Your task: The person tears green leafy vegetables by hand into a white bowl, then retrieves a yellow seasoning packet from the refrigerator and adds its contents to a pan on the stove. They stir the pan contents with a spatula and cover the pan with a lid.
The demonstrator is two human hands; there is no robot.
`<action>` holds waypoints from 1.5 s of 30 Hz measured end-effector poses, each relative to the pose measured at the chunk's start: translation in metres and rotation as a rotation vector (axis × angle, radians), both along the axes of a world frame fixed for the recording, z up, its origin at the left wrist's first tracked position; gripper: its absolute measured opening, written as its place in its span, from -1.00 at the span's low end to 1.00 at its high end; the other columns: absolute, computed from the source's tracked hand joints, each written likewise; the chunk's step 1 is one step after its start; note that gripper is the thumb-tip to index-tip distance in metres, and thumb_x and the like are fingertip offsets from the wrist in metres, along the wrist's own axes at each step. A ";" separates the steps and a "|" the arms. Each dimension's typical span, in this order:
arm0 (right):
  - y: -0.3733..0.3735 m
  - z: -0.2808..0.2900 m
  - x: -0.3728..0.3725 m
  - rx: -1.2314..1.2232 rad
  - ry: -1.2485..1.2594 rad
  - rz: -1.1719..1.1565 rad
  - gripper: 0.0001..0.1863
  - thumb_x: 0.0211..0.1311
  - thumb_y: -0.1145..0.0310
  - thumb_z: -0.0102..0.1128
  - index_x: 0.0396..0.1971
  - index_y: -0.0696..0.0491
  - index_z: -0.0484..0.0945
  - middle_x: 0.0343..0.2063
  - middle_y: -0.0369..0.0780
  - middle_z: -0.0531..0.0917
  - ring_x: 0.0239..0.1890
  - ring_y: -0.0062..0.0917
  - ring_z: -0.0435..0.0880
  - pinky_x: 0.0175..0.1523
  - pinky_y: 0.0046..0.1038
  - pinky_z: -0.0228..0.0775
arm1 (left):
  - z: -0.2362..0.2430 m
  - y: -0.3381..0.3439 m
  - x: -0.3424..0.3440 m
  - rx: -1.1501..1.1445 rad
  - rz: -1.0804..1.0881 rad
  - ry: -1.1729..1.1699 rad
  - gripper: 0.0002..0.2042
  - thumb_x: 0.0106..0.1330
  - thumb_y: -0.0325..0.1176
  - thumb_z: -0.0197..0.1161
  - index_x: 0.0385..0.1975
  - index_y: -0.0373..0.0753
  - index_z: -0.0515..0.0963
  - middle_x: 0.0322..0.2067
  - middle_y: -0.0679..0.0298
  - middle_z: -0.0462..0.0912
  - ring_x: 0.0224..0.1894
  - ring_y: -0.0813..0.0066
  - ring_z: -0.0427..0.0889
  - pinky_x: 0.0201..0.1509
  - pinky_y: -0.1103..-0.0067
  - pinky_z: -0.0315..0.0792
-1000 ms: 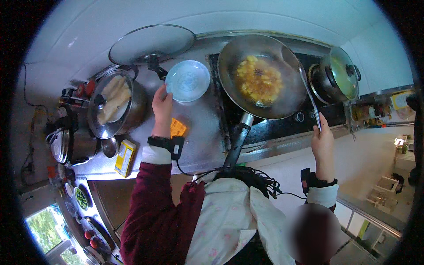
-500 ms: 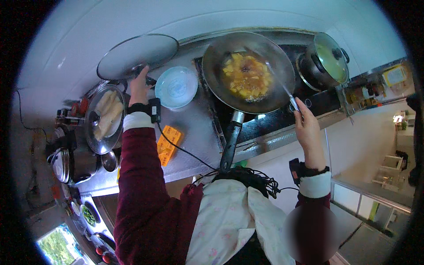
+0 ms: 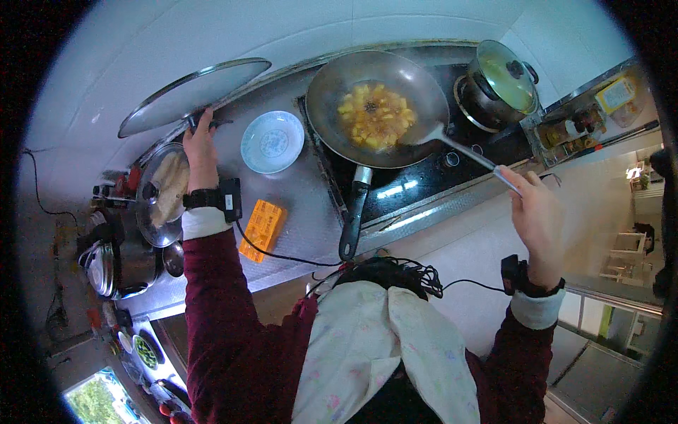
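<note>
Since a moment ago, the left hand (image 3: 200, 145) has been travelling away from the white patterned bowl (image 3: 272, 141) and is now closing around the knob of the large round glass lid (image 3: 192, 94), which is leaning against the wall tiles at the back of the counter (image 3: 296, 205). Its long rim is running from lower left to upper right. Meanwhile the right hand (image 3: 538, 215) is gripping the end of the long metal spatula (image 3: 459, 147), fingers wrapped shut around the handle. That handle is slanting up and left, with the blade resting inside the wide steel wok (image 3: 374, 106) just beside the yellow cubed food (image 3: 374, 116). An orange rectangular packet (image 3: 262, 230) is lying on the counter near the left wrist, and a lidded dark pot (image 3: 498, 81) is sitting on the far burner.
</note>
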State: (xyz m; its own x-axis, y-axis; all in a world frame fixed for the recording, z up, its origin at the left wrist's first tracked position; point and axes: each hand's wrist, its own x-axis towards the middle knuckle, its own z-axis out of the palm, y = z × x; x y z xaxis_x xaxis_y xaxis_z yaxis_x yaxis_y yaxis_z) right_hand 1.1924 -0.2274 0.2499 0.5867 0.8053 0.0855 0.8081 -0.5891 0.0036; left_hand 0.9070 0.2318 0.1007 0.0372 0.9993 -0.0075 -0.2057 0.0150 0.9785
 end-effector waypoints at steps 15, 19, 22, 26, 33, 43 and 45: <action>-0.050 -0.081 0.020 0.567 0.664 -0.073 -0.65 0.22 0.31 -0.05 0.03 -0.06 0.38 -0.42 -0.18 0.56 -0.45 -0.44 0.53 -0.36 -0.53 0.34 | 0.090 -0.121 0.115 0.194 -0.377 -0.032 -0.84 0.07 -0.34 0.25 -0.45 -0.32 0.56 -0.51 0.30 0.56 -0.52 0.58 0.48 -0.40 0.65 0.30; -0.091 -0.101 0.019 0.822 1.638 -0.418 -0.57 0.27 0.21 -0.10 0.14 -0.16 0.19 -0.62 -0.37 0.35 -0.74 -0.80 0.19 -0.73 -0.75 0.00 | 0.103 -0.130 0.155 0.248 -0.360 0.403 -0.70 0.01 -0.12 0.31 -0.55 -0.26 0.52 -0.65 0.36 0.47 -0.64 0.58 0.42 -0.53 0.61 0.31; -0.117 -0.111 0.015 0.978 2.046 -0.384 -0.51 0.28 0.13 -0.13 0.18 -0.15 0.08 -0.65 -0.38 0.31 -0.80 -0.82 0.12 -0.79 -0.77 -0.06 | 0.105 -0.137 0.191 0.427 -0.392 0.902 -0.48 -0.09 0.13 0.26 -0.57 -0.35 0.56 -0.60 0.18 0.56 -0.56 0.41 0.53 -0.45 0.55 0.37; -0.144 -0.118 0.013 1.041 2.015 -0.365 -0.54 0.28 0.13 -0.14 0.15 -0.13 0.11 -0.66 -0.37 0.31 -0.82 -0.82 0.11 -0.80 -0.77 -0.04 | 0.098 -0.146 0.232 0.554 -0.621 1.242 -0.39 -0.16 0.24 0.18 -0.53 -0.34 0.60 -0.52 0.02 0.60 -0.40 0.19 0.60 -0.31 0.42 0.41; -0.167 -0.123 0.019 1.036 1.924 -0.540 -0.59 0.30 0.17 -0.16 0.12 -0.14 0.13 -0.66 -0.36 0.32 -0.82 -0.82 0.11 -0.80 -0.79 -0.04 | 0.074 -0.147 0.257 0.582 -0.643 1.456 -0.39 -0.17 0.26 0.18 -0.49 -0.30 0.61 -0.49 0.02 0.61 -0.36 0.15 0.60 -0.25 0.39 0.43; -0.152 -0.133 0.038 0.949 1.970 -0.490 -0.61 0.30 0.16 -0.17 0.11 -0.14 0.16 -0.65 -0.35 0.33 -0.81 -0.83 0.13 -0.78 -0.80 -0.03 | 0.077 -0.155 0.257 0.483 -0.679 1.460 -0.34 -0.17 0.30 0.15 -0.47 -0.33 0.59 -0.48 -0.01 0.59 -0.36 0.14 0.59 -0.26 0.38 0.41; -0.144 -0.134 0.040 0.915 1.960 -0.488 -0.59 0.30 0.16 -0.16 0.13 -0.15 0.16 -0.65 -0.35 0.33 -0.81 -0.83 0.13 -0.78 -0.80 -0.03 | 0.080 -0.152 0.252 0.586 -0.637 1.425 -0.37 -0.09 0.25 0.14 -0.45 -0.35 0.58 -0.47 -0.02 0.59 -0.34 0.14 0.59 -0.25 0.40 0.40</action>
State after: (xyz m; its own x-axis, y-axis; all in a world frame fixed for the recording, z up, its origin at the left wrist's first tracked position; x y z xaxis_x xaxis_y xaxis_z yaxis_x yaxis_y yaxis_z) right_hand 1.2320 -0.3718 0.1157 0.4665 0.7080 -0.5303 -0.7121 -0.0549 -0.6999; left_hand 1.1590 0.0800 0.1803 0.7050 0.7078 -0.0460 0.6913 -0.6713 0.2673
